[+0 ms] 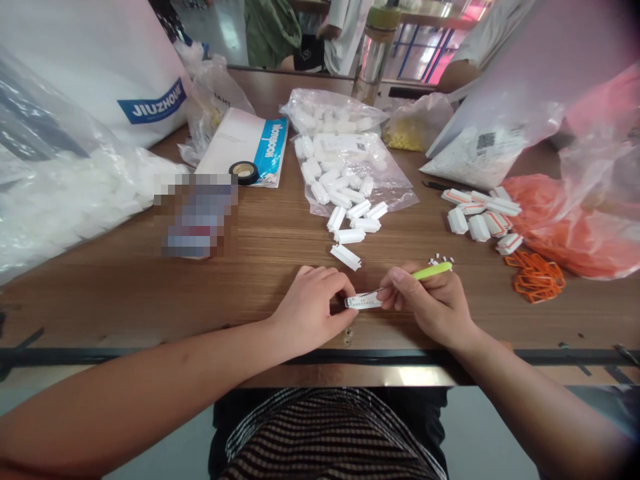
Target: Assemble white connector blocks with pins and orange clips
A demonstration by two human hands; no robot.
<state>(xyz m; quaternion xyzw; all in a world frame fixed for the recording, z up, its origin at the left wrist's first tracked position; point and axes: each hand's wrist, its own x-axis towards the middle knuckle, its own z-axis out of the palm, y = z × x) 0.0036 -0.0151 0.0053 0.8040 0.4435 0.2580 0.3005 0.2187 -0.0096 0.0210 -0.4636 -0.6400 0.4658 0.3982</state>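
A small white plastic connector housing (366,301) with rows of tiny holes lies just above the table in front of me. My left hand (313,307) pinches its left end between thumb and fingers. My right hand (435,300) is closed on a pick with a lime-green handle (433,271); its thin metal tip reaches over the housing toward the left end. Whether the tip sits in a hole is too small to tell. Just beyond the hands lies a loose white housing (346,257). Tiny white and dark pieces (441,259) are scattered beside the pick's handle.
More white housings spill from a clear bag (340,147). Housings with orange strips (483,213) and orange frames (537,277) lie right, near a bag of orange parts (565,227). A notebook (245,143), black tape roll (244,173), blurred-out object (197,217) and large bags stand left. A bottle (373,57) stands behind.
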